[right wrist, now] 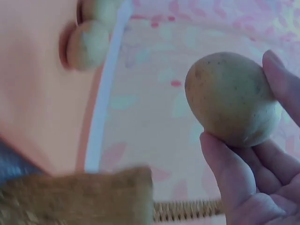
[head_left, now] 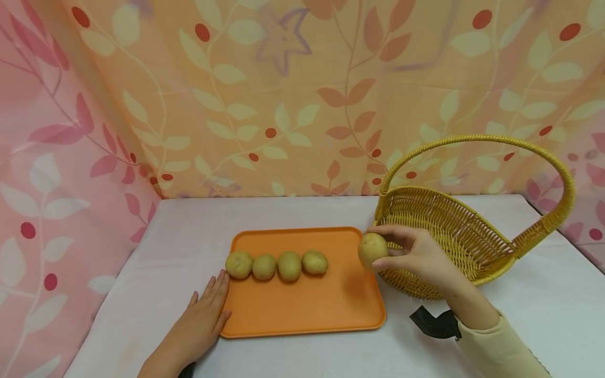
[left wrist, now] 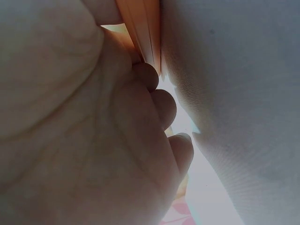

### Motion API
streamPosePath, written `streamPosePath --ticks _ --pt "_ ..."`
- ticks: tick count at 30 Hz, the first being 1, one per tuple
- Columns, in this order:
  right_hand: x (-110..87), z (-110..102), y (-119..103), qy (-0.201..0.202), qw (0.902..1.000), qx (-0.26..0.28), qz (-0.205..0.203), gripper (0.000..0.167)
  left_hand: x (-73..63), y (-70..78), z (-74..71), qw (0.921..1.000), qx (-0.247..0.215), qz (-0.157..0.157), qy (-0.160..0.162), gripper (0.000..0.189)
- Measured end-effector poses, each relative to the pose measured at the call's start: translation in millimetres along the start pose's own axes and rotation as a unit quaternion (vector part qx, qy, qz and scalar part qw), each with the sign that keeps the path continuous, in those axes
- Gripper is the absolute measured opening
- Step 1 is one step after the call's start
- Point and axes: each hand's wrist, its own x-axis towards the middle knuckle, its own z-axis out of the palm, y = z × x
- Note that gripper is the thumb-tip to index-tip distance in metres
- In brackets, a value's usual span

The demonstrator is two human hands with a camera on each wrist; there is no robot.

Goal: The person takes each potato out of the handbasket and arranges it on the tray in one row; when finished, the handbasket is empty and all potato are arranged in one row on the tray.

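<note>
A potato [head_left: 372, 250] is pinched between the thumb and fingers of my right hand [head_left: 416, 257], above the tray's right edge. The right wrist view shows this round potato [right wrist: 233, 99] speckled and yellowish-brown. Several more potatoes [head_left: 289, 266] form a row across the left and middle of the orange tray [head_left: 302, 312]. My left hand [head_left: 200, 320] lies along the tray's left edge with its fingers stretched out. In the left wrist view, its palm [left wrist: 70, 117] is close to the tray's orange side [left wrist: 143, 33].
A yellow wicker basket [head_left: 425, 202] with a tall arched handle [head_left: 482, 138] stands right of the tray, beside my right hand. White cloth [head_left: 189, 220] covers the table. Behind hangs a floral curtain [head_left: 293, 105]. A black strap [head_left: 437, 323] hangs by my right wrist.
</note>
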Motion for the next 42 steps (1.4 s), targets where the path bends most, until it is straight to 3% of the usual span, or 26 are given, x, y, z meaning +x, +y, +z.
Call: streamPosePath --ticks 6,12,22,27,32,38,42 --pt "5.6 24.1 6.4 -0.027 0.9995 0.013 0.006 0.060 -0.1 0.8 -1.6 1.0000 -0.002 -0.003 -0.003 0.065" --pt "8.3 44.1 21.5 -0.074 0.9949 -0.058 0.037 0.056 0.5 1.7 -1.2 0.9999 -0.006 -0.006 -0.008 0.065" --pt "9.2 54.2 45.4 -0.099 0.9877 -0.106 0.059 0.057 1.1 2.5 -1.5 1.0000 -0.002 0.000 -0.001 0.066" --pt "5.5 56.4 47.5 -0.076 0.9854 -0.139 0.063 0.059 1.1 2.9 -3.0 1.0000 -0.005 0.000 0.001 0.065" --pt "0.9 57.1 48.2 -0.045 0.9786 -0.196 0.043 0.055 1.4 2.3 -3.1 1.0000 0.001 -0.001 0.002 0.065" --pt "-4.4 55.7 49.6 -0.049 0.9648 -0.258 -0.019 0.047 1.0 2.3 -3.8 1.0000 0.001 -0.001 0.006 0.065" --pt "-8.4 55.4 47.4 -0.043 0.9627 -0.267 -0.011 0.046 1.2 2.5 -3.3 1.0000 -0.002 -0.001 0.004 0.065"
